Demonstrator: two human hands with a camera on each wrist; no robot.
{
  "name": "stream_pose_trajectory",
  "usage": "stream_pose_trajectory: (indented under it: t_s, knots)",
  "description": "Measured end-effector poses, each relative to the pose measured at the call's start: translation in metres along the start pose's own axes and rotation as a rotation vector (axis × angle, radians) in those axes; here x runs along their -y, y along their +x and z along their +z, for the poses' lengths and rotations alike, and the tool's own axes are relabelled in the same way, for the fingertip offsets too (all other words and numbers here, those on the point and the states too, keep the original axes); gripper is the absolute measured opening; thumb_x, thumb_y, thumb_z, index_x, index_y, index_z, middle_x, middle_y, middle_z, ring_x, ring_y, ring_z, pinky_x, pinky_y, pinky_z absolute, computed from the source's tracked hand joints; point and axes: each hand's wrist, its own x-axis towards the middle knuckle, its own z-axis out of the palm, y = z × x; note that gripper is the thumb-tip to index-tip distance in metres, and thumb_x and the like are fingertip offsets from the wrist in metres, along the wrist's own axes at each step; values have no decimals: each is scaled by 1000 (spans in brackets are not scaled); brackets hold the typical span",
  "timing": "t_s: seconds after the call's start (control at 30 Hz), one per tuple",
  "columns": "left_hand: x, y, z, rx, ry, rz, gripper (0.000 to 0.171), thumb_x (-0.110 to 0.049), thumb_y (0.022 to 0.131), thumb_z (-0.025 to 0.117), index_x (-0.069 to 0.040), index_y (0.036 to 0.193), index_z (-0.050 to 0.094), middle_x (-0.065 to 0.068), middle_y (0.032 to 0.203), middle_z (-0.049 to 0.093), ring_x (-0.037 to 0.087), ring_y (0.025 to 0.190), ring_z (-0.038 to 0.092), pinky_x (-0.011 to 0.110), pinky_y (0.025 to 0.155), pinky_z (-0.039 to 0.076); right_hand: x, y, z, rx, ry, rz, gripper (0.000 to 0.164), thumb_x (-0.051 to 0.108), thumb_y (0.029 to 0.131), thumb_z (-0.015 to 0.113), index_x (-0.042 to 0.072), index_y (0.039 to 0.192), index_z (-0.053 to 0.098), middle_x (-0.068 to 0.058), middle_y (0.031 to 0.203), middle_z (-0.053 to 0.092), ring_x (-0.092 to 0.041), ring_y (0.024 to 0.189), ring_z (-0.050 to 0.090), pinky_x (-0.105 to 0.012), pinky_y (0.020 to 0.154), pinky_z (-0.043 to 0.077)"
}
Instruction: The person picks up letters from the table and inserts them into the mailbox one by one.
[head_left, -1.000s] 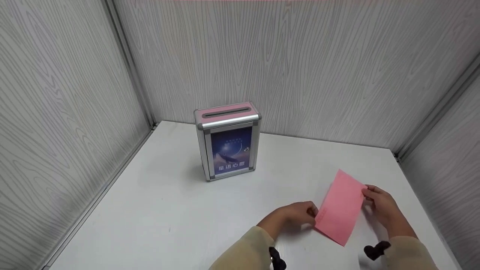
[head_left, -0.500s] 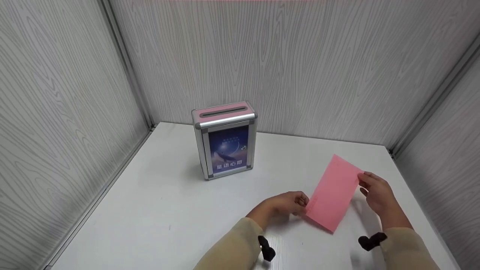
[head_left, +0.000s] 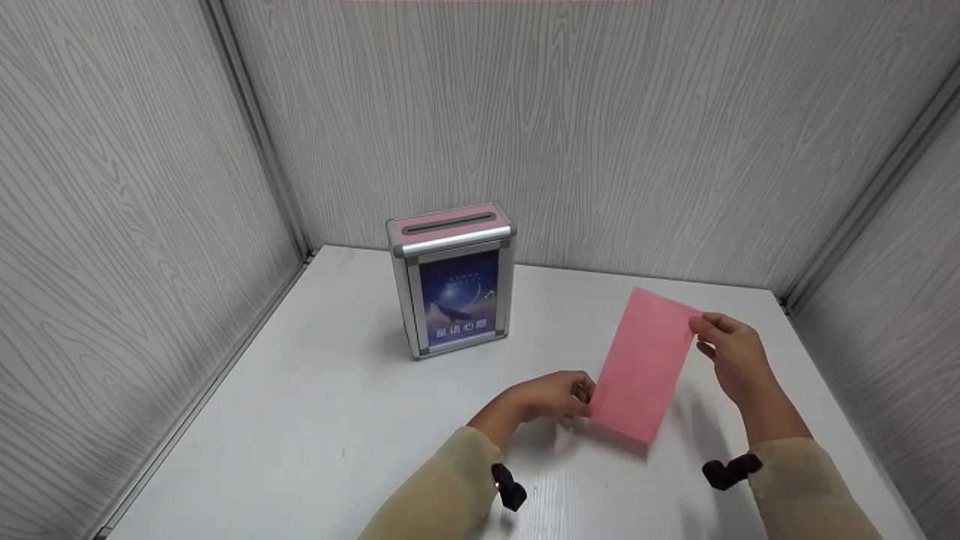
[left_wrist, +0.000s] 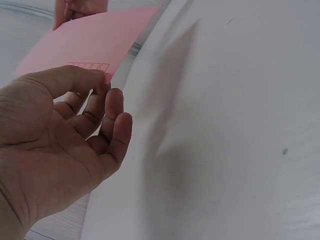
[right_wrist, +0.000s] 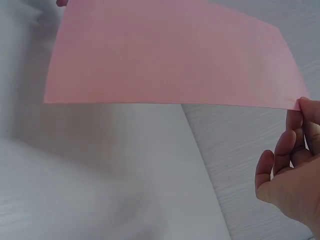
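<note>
A pink envelope (head_left: 645,364) is held slanted above the white table between both hands. My left hand (head_left: 551,395) pinches its near left corner; in the left wrist view the thumb lies over a row of small printed boxes on the envelope (left_wrist: 95,35). At the far right corner my right hand (head_left: 735,356) pinches the edge between thumb and fingers, as the right wrist view also shows on the envelope (right_wrist: 170,55). Back and left of the hands stands an upright box (head_left: 457,281) with a silver frame, a pink top with a long slot (head_left: 450,223), and a blue picture front.
The white table (head_left: 300,420) is enclosed by grey wood-grain panels, with a back wall (head_left: 600,135) close behind the box. Side panels rise at left and right. The hands' shadows fall on the tabletop.
Both hands have carried the envelope left and away from the body, toward the box, and it now stands a little steeper. The grip at each corner is unchanged.
</note>
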Motion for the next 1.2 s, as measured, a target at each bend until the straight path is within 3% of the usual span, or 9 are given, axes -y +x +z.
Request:
stream_pose_trajectory:
  t_s: [0.17, 0.3, 0.6, 0.9, 1.1, 1.2]
  knots:
    - [-5, -5, -8, -18, 0, 9, 23, -7, 95, 76, -11, 115, 66, -2, 104, 67, 10, 93, 64, 36, 92, 58, 11, -3, 19, -33, -110, -9, 18, 33, 106, 72, 17, 114, 70, 19, 97, 70, 1, 100, 64, -15, 93, 51]
    - [-14, -8, -18, -49, -19, 17, 20, -13, 99, 75, -12, 115, 65, -2, 107, 66, 10, 97, 63, 29, 90, 56, 18, -6, 35, -42, -168, -7, 23, 32, 107, 70, 12, 118, 70, 18, 97, 69, -3, 100, 61, -15, 92, 51]
    - [-51, -21, -51, -126, -41, 90, 24, -28, 108, 68, -13, 127, 64, 0, 117, 66, 12, 109, 66, 39, 102, 57, 28, -12, 64, 19, -286, -25, 40, 32, 109, 68, 2, 134, 65, 15, 105, 67, -7, 109, 61, -16, 98, 50]
    - [-69, -32, -66, -219, -24, 182, 21, -25, 112, 62, -9, 125, 65, -2, 109, 63, 11, 99, 63, 29, 85, 55, 32, -17, 80, 55, -295, -59, 42, 36, 105, 73, 2, 131, 68, 15, 103, 70, -6, 107, 62, -17, 98, 51]
    - [-69, -42, -72, -247, 34, 186, 18, -24, 112, 61, -10, 122, 65, -3, 103, 62, 12, 88, 56, 29, 75, 49, 31, -19, 84, 127, -271, -102, 43, 39, 102, 77, 4, 125, 71, 12, 104, 71, -10, 108, 62, -20, 97, 53]
    - [-70, -48, -75, -257, 22, 188, 18, -24, 113, 61, -9, 122, 64, -2, 102, 62, 12, 90, 58, 27, 77, 54, 30, -20, 86, 173, -309, -117, 45, 39, 102, 77, 2, 126, 69, 9, 105, 71, -14, 107, 61, -22, 95, 55]
